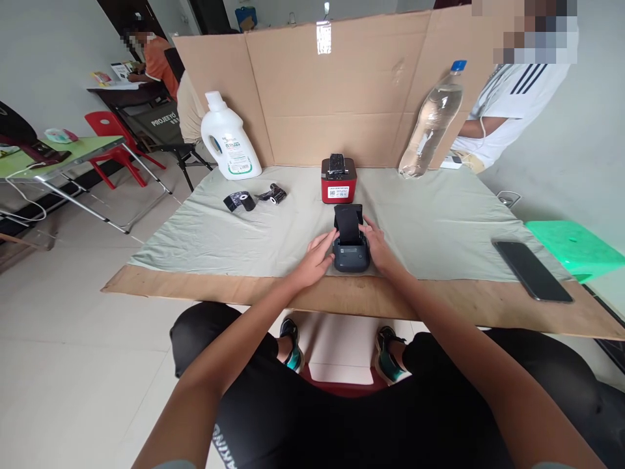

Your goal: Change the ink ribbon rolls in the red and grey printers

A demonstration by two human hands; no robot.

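A small dark portable label printer [352,259] sits near the front of the cloth, its lid raised and a black strip [348,225] standing up from its opening. My left hand [316,259] holds its left side, fingertips by the opening and thumb low on the body. On the other side, my right hand [379,247] has its fingers against the printer's right edge. What the fingertips press on is partly hidden. Just behind stands a red and black box-shaped printer [338,181] with a black piece on top.
Two black label rolls [240,201] lie at left. Behind them leans a white detergent bottle [230,140]. A tilted water bottle [432,120] rests against the cardboard screen [336,91]. A phone [532,270] lies at right by a green stool [576,247]. Two other people sit beyond.
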